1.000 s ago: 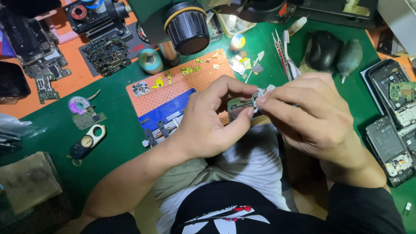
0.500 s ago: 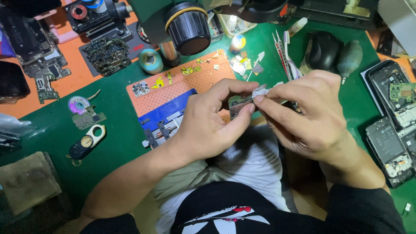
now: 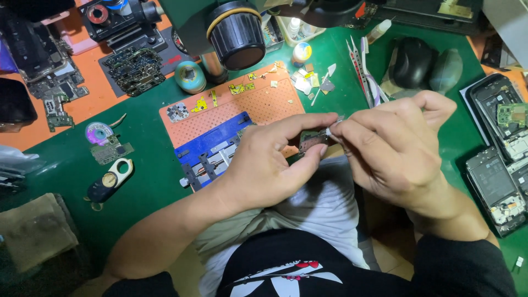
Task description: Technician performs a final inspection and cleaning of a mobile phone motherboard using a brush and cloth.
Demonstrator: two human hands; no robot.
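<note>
L hand (image 3: 269, 165) pinches small circuit board (image 3: 312, 140); R hand (image 3: 393, 148) pinches tweezers (image 3: 334, 130) on it.

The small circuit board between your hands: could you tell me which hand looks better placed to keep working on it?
Probably the right hand: its fingertips pinch a thin tool whose tip meets the small circuit board. The left hand is occupied, gripping that board between thumb and forefinger above the green mat.
</note>
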